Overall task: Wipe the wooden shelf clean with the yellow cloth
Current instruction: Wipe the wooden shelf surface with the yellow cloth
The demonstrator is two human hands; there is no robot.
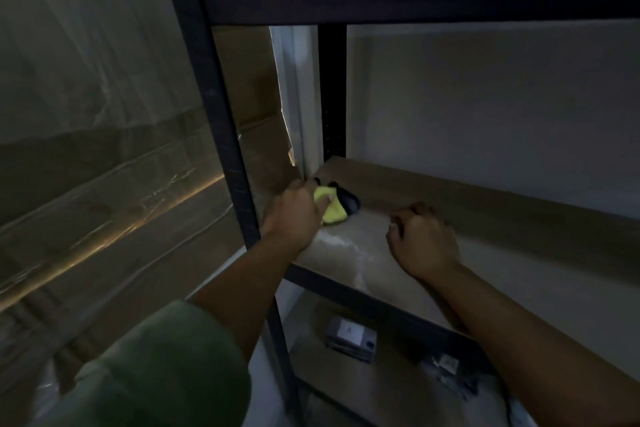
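Soft, light yellow cloth (331, 209) bunches under my gripping left hand (300, 210) on the wooden shelf (346, 253); my right hand (420, 239) rests beside it, curled, empty.

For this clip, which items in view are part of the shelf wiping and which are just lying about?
Part of the job:
yellow cloth, gripped by the left hand
wooden shelf
right hand, curled, resting on the shelf

Lying about:
dark object behind the cloth
grey box on the lower shelf
small packets beside it
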